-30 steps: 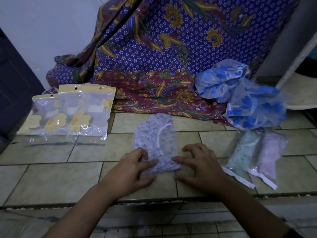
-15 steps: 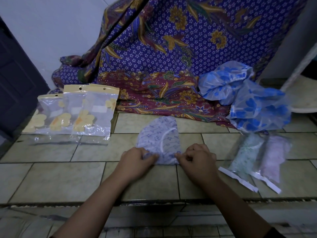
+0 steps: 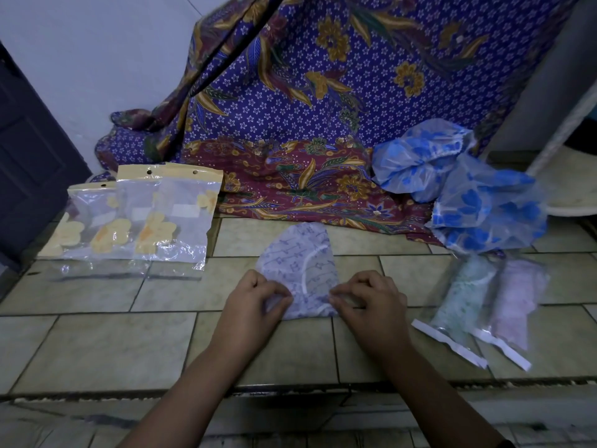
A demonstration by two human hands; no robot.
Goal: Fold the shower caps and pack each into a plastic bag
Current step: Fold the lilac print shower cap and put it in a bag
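Nearest to us, our left hand (image 3: 255, 297) and right hand (image 3: 368, 297) were curled almost closed, each pinching a near corner of the lilac shower cap (image 3: 298, 273), which lay flat on the tiled floor (image 3: 97, 347) between them. We judged the fold to be mid-way: the cap was already doubled into a narrow wedge, and the next move called for turning the pinched edge over and pressing it flat so it would slip into a bag. A second earlier our fingers had lain spread on the cap; now they were bunched at its corners. Just right sat two packed bags (image 3: 484, 305), one green, one pink. Farther left lay the empty bags (image 3: 139, 227) with yellow headers, and beyond right, the loose blue caps (image 3: 468, 192) against the patterned cloth (image 3: 323, 108)
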